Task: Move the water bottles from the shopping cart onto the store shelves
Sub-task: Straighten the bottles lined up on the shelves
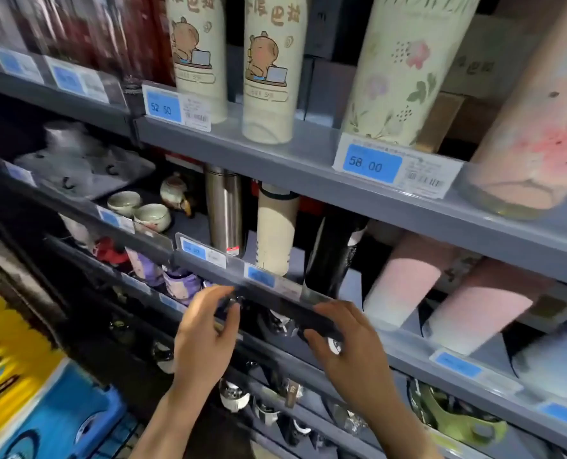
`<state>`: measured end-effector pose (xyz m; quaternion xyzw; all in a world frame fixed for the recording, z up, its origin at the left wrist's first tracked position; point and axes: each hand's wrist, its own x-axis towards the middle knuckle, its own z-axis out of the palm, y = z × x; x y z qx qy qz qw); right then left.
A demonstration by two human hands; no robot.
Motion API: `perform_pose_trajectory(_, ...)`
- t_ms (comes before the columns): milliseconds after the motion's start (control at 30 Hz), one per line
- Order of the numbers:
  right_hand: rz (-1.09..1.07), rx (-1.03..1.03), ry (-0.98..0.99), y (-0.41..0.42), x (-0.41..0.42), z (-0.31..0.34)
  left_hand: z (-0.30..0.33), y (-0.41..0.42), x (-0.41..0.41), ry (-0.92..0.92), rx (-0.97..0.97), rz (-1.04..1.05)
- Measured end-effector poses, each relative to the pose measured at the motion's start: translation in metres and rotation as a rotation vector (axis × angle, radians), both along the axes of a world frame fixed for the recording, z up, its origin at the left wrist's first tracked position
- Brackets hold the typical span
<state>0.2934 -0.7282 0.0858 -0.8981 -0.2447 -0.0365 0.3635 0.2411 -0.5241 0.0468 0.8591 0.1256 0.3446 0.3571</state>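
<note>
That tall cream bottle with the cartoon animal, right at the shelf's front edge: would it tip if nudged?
Probably, yes. The cream bottle is tall and narrow and stands upright near the shelf edge, so a push high up may topple it. Its side looks smooth, so perhaps slippery. Its round body would likely roll once down.

Steel flask (225,210) brushed metal, glossy; shelf edge (308,167) matt grey; teacups (153,217) glazed.

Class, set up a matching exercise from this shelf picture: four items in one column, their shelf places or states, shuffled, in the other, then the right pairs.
Items
1. Cartoon-animal bottles
2. Steel flask
3. Teacups
4. Black bottle

Places or states
A. held in both hands
B. top shelf, by the 52.50 tag
C. middle shelf, left of the flask
D. middle shelf, beside a beige bottle

Pairs: 1-B, 2-D, 3-C, 4-A
</note>
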Motion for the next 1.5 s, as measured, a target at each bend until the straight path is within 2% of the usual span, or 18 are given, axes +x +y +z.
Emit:
perform_pose_trajectory(133,0.016,-0.064,-0.198,0.034,0.014,-0.017,-0.011,0.022,-0.009,0.12,-0.038,0.066)
perform_pose_trajectory(233,0.06,-0.094,-0.24,0.05,0.023,-0.024,-0.009,0.045,0.005,0.097,-0.063,0.186)
perform_pose_trajectory(333,0.076,-0.069,-0.295,0.062,0.028,-0.029,0.007,0.066,0.029,0.113,-0.135,0.209)
perform_pose_trajectory(400,0.097,-0.008,-0.27,0.078,0.027,-0.024,0.011,0.09,0.044,0.139,-0.009,0.163)
perform_pose_trajectory(533,0.103,0.061,-0.229,0.116,0.026,-0.007,-0.004,0.151,0.057,0.317,0.202,0.155)
perform_pose_trajectory(633,0.004,0.175,-0.136,0.149,0.033,0.001,-0.018,0.185,0.071,0.413,0.291,0.119)
perform_pose_trajectory(700,-0.07,0.258,-0.188,0.178,0.039,0.004,-0.028,0.197,0.082,0.456,0.314,0.073)
perform_pose_trajectory(800,-0.21,0.324,-0.247,0.22,0.047,-0.005,-0.045,0.205,0.087,0.408,0.353,-0.008)
perform_pose_trajectory(900,-0.407,0.28,-0.28,0.242,0.055,-0.014,-0.056,0.209,0.088,0.368,0.336,-0.038)
perform_pose_trajectory(1033,-0.547,0.294,-0.122,0.262,0.061,-0.008,-0.063,0.216,0.093,0.343,0.34,-0.093)
perform_pose_trajectory(1167,-0.642,0.283,-0.17,0.272,0.072,-0.006,-0.069,0.224,0.092,0.326,0.402,-0.135)
perform_pose_trajectory(1400,-0.575,0.42,-0.143,0.277,0.08,-0.005,-0.067,0.227,0.095,0.296,0.455,-0.15)
perform_pose_trajectory(1500,-0.492,0.42,-0.083,0.277,0.08,-0.005,-0.068,0.227,0.095,0.288,0.465,-0.145)
